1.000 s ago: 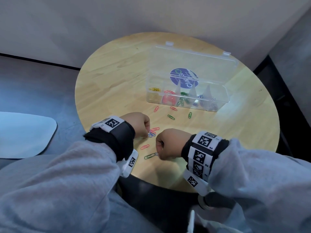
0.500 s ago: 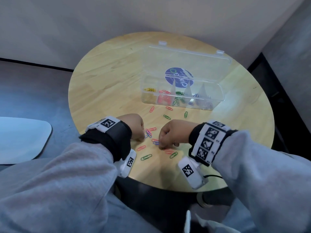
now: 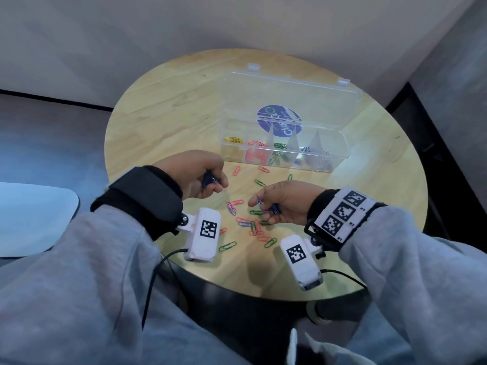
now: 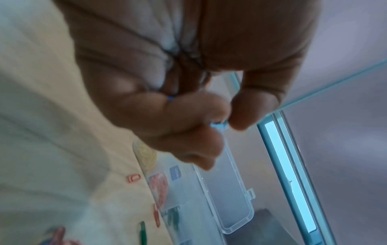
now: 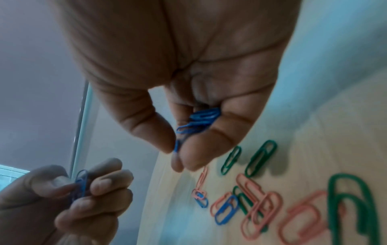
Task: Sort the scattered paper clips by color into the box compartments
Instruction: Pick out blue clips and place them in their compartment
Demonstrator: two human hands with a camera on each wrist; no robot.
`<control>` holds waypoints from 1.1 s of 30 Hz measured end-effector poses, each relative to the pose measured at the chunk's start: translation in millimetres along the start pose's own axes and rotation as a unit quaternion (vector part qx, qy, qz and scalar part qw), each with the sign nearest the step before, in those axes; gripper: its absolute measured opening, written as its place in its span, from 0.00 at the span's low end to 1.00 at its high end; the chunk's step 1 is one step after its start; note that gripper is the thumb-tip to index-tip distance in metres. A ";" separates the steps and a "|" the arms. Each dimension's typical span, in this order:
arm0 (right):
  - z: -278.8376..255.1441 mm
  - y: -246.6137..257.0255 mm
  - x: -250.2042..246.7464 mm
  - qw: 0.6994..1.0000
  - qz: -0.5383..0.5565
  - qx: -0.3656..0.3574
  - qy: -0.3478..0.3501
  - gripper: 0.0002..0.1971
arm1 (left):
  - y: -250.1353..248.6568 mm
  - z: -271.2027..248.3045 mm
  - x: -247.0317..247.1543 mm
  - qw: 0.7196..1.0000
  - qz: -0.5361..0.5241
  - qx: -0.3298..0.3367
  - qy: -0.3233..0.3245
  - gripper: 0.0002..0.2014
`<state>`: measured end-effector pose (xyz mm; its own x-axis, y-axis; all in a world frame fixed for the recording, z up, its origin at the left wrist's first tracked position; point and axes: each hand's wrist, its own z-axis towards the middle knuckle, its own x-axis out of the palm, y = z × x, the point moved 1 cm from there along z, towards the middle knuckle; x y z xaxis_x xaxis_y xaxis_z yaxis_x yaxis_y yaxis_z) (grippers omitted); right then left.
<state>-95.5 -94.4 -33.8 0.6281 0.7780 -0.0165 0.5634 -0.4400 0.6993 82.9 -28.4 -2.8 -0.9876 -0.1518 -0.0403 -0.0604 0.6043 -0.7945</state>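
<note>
Both hands are raised just above the round wooden table [image 3: 163, 106], each with blue paper clips in it. The left hand [image 3: 196, 173] has its fingers curled and pinches a small bunch of blue clips [image 5: 80, 184] between thumb and fingertips. The right hand [image 3: 286, 202] cups several blue clips [image 5: 201, 121] in its curled fingers and pinches one more at the tips of thumb and forefinger.

The clear compartment box [image 3: 286, 154] sits open toward the far side of the table, lid laid back. Yellow clips [image 3: 233, 140] are in its leftmost compartment, then red [image 3: 254, 154], then green [image 3: 278, 154], then blue [image 3: 305, 150]; the rightmost compartment's contents are too faint to tell.

Loose red, green and blue clips [image 3: 250, 222] lie scattered on the table between the hands and near the front edge, some overlapping; a few more [image 3: 259, 180] lie just in front of the box.

Step in hand looks like gathering blues. To do it well: pick up the remaining blue ones from the tangle without dragging red or green along, since overlapping clips may hook together. Keep both bunches gripped tight, carry them low over the blue compartment, fourth from the left, and release close above it so none bounce into the green next door.
</note>
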 end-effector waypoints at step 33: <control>5.5 2.1 34.3 0.826 -0.554 -0.083 -0.057 0.04 | 19.6 22.2 29.5 0.822 0.563 0.080 -0.015 0.06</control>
<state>-69.8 -71.1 -36.9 -0.1731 0.6102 -0.7731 0.7508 0.5898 0.2974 55.8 -38.4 -33.0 -0.4005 0.4124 -0.8183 0.9122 0.2641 -0.3133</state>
